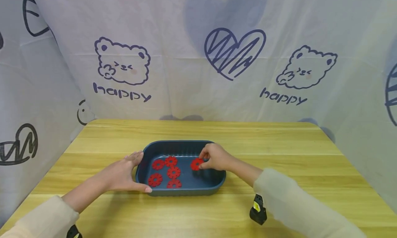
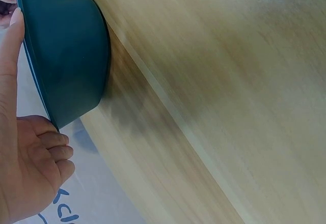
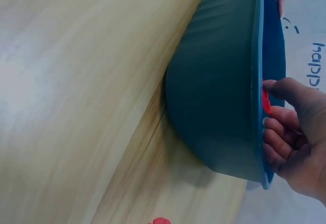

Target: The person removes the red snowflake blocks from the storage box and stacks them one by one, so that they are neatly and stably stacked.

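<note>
The right hand [image 1: 214,157] pinches a red notched plastic disc [image 1: 196,164] between thumb and index finger, its other fingers curled in loosely; the disc is inside the dark blue-grey oblong tray [image 1: 186,192], toward the end nearest that hand (whether it touches the tray floor, I cannot tell). The left hand [image 1: 125,172] grips the tray's opposite end, thumb on the rim at the person's side and the other fingers at the end wall. Between the hands, much closer to the left one, five more red notched discs [image 1: 173,172] lie in a loose cluster on the tray floor. Another red piece [image 3: 161,221], only partly in view, shows in the right wrist view, outside the tray. Under the right forearm's cream sleeve [image 1: 297,203] is a black device [image 1: 258,210] with a yellow patch. Beneath both hands spreads the wood-grain table [image 1: 279,141]; beyond them hangs a white cloth [image 1: 186,93] printed with bears, hearts and "happy".
</note>
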Tool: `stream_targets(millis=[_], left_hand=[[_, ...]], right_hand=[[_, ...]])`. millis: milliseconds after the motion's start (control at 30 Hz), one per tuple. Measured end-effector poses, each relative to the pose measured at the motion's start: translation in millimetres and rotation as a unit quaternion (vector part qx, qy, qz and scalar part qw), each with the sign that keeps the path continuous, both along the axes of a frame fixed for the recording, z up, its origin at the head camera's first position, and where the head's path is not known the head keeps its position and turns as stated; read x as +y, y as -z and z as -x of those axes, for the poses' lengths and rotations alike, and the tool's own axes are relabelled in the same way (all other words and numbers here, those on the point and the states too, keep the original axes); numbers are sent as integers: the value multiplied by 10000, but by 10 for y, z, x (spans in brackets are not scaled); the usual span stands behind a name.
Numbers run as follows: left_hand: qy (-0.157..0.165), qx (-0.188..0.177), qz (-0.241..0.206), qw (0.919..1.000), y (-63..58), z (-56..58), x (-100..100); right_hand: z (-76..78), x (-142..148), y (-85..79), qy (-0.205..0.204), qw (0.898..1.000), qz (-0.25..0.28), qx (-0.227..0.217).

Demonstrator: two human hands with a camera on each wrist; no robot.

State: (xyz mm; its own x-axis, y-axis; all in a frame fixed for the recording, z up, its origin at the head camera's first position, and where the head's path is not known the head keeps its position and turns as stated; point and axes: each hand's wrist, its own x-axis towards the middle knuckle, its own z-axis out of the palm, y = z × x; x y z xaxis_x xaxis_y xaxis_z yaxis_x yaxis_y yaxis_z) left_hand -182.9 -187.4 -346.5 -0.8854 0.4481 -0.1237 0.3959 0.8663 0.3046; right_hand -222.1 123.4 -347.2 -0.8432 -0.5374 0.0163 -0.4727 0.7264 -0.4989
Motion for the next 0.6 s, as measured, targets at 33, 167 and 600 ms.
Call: stream_targets(millis=[33, 167, 600], left_hand=[[-1, 9, -1, 10000, 3, 0, -1], [-1, 54, 3, 10000, 12, -3, 1], [19, 62, -13, 10000, 24, -12, 9]], right_hand=[[-12, 12, -4, -41, 10000, 5, 23], [-59, 68, -6, -179, 9998, 68, 88], [-151, 340, -92, 124, 9996, 220, 116]])
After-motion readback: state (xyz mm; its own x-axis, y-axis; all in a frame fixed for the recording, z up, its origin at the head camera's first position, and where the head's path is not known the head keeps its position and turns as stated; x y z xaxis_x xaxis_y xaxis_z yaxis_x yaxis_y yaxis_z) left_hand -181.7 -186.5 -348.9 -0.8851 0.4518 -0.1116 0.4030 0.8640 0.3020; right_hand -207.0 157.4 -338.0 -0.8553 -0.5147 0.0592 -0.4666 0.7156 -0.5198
